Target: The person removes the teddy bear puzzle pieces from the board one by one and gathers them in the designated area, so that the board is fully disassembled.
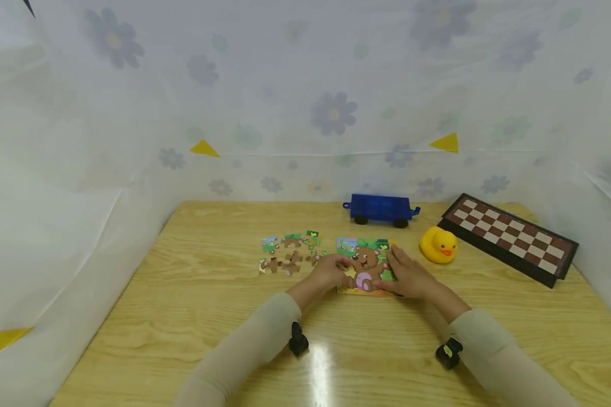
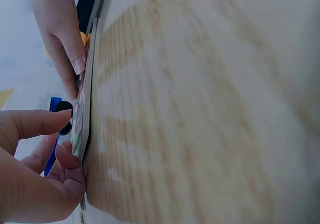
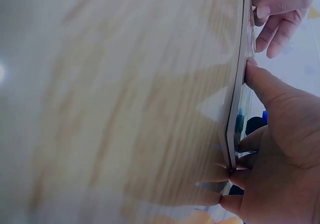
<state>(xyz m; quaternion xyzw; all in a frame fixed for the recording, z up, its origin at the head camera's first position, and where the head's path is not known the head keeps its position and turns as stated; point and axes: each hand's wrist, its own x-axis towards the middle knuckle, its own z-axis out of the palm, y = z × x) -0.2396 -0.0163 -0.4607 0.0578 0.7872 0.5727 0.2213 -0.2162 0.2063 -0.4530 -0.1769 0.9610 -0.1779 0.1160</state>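
Note:
A bear jigsaw puzzle (image 1: 365, 270) lies flat on the table between both hands. My left hand (image 1: 328, 272) is at its left edge, fingers loosely bent. In the left wrist view, a gap shows between the thumb (image 2: 45, 123) and the lower fingers, with nothing visible in it. My right hand (image 1: 411, 275) rests along the puzzle's right side, fingers extended and thumb on its surface. The right wrist view shows these fingers (image 3: 250, 159) beside the board's edge. Several loose puzzle pieces (image 1: 291, 260) lie left of the board.
Behind the puzzle stands a blue toy wagon (image 1: 380, 209). A yellow rubber duck (image 1: 438, 245) sits right of the right hand, beside a brown-and-white checkerboard case (image 1: 509, 237). A flowered white curtain (image 1: 285, 113) surrounds the wooden table (image 1: 193, 316).

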